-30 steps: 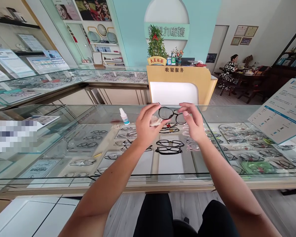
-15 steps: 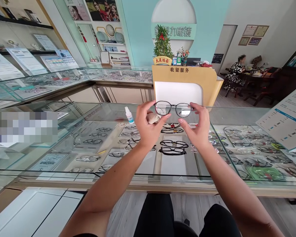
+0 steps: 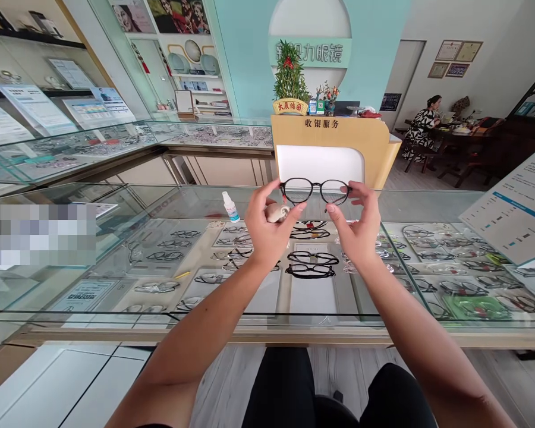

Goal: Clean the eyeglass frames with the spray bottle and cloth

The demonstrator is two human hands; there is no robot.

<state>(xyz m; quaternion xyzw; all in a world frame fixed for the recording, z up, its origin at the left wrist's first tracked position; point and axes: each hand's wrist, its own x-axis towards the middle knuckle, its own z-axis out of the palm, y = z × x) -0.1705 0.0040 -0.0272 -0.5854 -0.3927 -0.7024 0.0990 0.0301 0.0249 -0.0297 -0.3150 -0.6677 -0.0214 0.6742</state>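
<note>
A pair of black round-framed eyeglasses (image 3: 316, 185) is held up above the glass counter, its lenses facing me. My left hand (image 3: 270, 220) pinches the left side of the frame. A bunched beige cloth (image 3: 276, 213) is tucked in that same hand, partly hidden by the fingers. On the other side, my right hand (image 3: 359, 223) grips the right end of the frame between thumb and fingers. A small white spray bottle (image 3: 230, 208) with a blue label stands on the counter to the left of my left hand.
Under the glass top of the display counter (image 3: 258, 321) lie rows of eyeglasses (image 3: 312, 257). A printed sign (image 3: 512, 208) leans at the right. Beyond stands a yellow cashier desk (image 3: 330, 134) with a plant (image 3: 289, 74). A person (image 3: 423, 128) sits at a table, back right.
The eyeglasses have tilted slightly, and their lenses show less glare. Both hands keep their hold. The whole view has shifted a little.
</note>
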